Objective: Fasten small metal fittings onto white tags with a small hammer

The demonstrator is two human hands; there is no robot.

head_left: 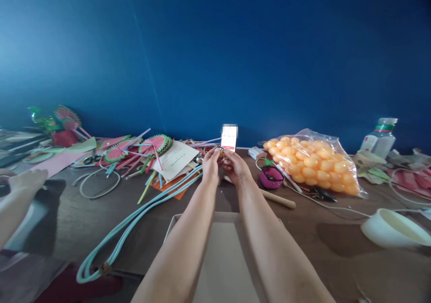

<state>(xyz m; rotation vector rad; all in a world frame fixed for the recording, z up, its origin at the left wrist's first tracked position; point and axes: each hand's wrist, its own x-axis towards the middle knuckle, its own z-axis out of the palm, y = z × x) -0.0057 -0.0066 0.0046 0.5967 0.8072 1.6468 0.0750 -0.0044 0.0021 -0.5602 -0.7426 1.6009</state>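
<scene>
Both my arms stretch forward over the brown table (303, 231). My left hand (211, 163) and my right hand (235, 166) meet fingertip to fingertip and pinch a small shiny object (221, 151) between them; what it is I cannot tell. A small white card with a red stripe (229, 140) stands up just above my fingers, apparently held with the small object. Below my forearms lies a shallow beige tray (175, 224).
A clear bag of orange balls (311, 164) lies right, with a pink roll (271, 177), wooden stick (278, 199), white bowl (392, 229) and bottle (380, 139). Left: light-blue tubes (134, 222), paper fans (155, 145), straws, scissors (91, 159). Another person's hand (27, 179) rests far left.
</scene>
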